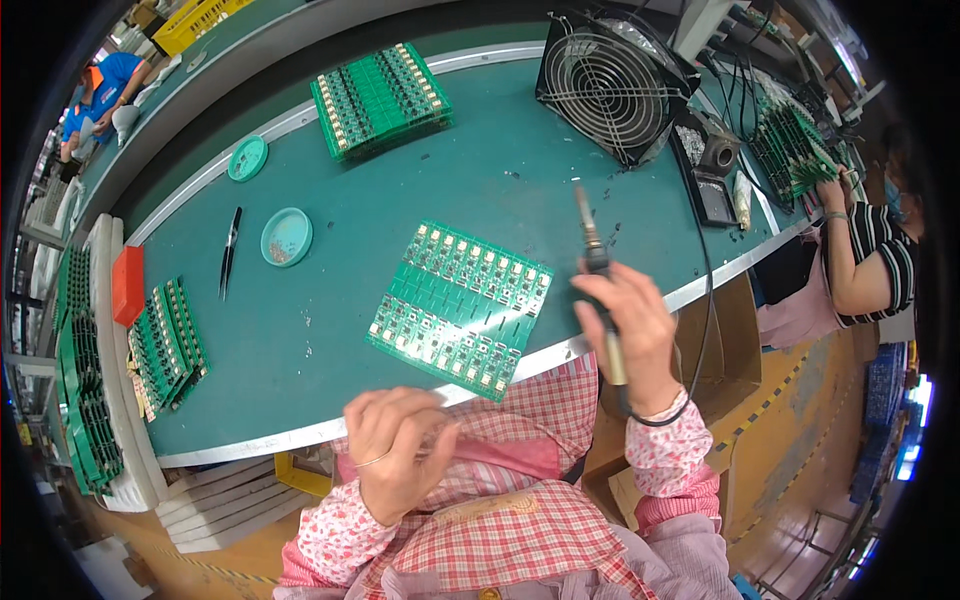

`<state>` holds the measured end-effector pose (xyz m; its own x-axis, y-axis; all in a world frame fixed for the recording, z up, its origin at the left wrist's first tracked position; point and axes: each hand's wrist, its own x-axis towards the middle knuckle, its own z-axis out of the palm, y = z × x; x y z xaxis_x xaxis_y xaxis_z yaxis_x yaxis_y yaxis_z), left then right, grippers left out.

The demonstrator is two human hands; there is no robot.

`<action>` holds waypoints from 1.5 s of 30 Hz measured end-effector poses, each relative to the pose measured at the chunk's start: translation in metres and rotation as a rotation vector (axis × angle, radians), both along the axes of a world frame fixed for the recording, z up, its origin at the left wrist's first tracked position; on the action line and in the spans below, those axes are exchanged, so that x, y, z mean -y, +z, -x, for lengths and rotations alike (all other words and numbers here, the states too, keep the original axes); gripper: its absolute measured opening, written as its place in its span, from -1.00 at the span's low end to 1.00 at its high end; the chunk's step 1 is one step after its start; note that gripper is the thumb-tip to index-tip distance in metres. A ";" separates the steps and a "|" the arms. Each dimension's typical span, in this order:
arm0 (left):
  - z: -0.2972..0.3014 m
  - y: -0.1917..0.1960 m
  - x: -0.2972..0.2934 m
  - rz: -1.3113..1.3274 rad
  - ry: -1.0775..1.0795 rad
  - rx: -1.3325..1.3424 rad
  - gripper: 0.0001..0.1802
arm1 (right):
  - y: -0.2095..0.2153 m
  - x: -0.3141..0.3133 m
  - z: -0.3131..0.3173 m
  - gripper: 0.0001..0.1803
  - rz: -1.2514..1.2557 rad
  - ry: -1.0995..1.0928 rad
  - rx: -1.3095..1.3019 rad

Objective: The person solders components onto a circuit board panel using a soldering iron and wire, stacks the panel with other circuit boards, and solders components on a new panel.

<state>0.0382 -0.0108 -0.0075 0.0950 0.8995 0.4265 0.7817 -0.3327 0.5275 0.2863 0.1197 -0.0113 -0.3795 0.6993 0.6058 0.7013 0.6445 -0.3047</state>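
Right hand (635, 335) gripping soldering iron (590, 250), left hand (395, 445) pinching solder wire (375, 460) at six o'clock of circuit board (460, 308); hot tip risks scorching counter (500, 170).

Long desk (330, 360) with dark green mat top, pale metal edge strips.
Large green circuit board panel (460, 306) flat near front edge.
Stack of green circuit board panels (381, 98) at far side.
Two round teal plastic dishes: one (286, 237) mid-desk, other (247, 158) further back.
Black tweezers (230, 252) just left of nearer dish.
Fanned green boards (166, 345) at left end.
Black square fan with wire grille (608, 85) at right rear.
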 end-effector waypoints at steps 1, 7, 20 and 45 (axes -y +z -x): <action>-0.001 -0.001 0.000 -0.013 -0.008 0.005 -0.74 | 0.002 -0.001 0.009 -0.66 0.030 -0.004 0.025; -0.007 -0.010 0.004 0.006 0.117 -0.041 -0.54 | 0.004 0.006 0.030 -0.68 0.077 0.056 -0.020; 0.024 0.004 -0.005 0.066 0.175 0.123 -0.77 | 0.022 0.040 0.053 -0.62 0.937 0.099 -1.227; 0.066 0.002 -0.074 0.424 0.045 1.249 -0.70 | -0.006 0.049 0.075 -0.70 0.733 0.231 -1.117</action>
<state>-0.0280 0.0634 -0.0059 -0.1880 0.9761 -0.1091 -0.2980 0.0492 0.9533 0.2116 0.0704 -0.0175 -0.0861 0.9792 0.1837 -0.2455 0.1579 -0.9565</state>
